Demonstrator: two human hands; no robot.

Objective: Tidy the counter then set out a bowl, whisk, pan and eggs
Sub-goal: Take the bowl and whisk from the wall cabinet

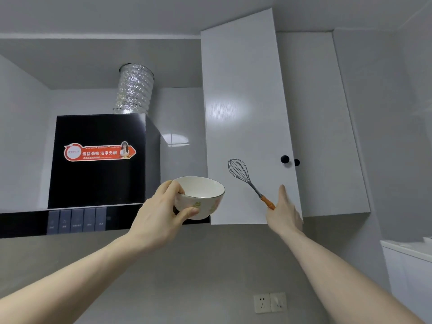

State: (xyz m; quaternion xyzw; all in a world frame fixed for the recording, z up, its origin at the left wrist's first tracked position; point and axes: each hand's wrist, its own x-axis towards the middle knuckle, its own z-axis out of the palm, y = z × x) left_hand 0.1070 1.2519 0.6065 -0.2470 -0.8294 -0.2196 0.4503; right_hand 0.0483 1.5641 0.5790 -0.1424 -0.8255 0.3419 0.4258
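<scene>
My left hand (161, 213) grips a white bowl (205, 195) with a leaf pattern, thumb over its rim and fingers under its base, held up in front of the range hood's right end. My right hand (284, 212) holds a wire whisk (240, 173) by its orange handle, the wires pointing up and left, and one finger is stretched up against the white wall-cabinet door (247, 113). The counter, pan and eggs are out of view.
A black range hood (98, 160) with a red sticker and a foil duct (134, 90) hangs at left. Two black knobs (289, 160) sit where the cabinet doors meet. A wall socket (270, 302) is low on the grey tiles. A white ledge (406, 250) juts at right.
</scene>
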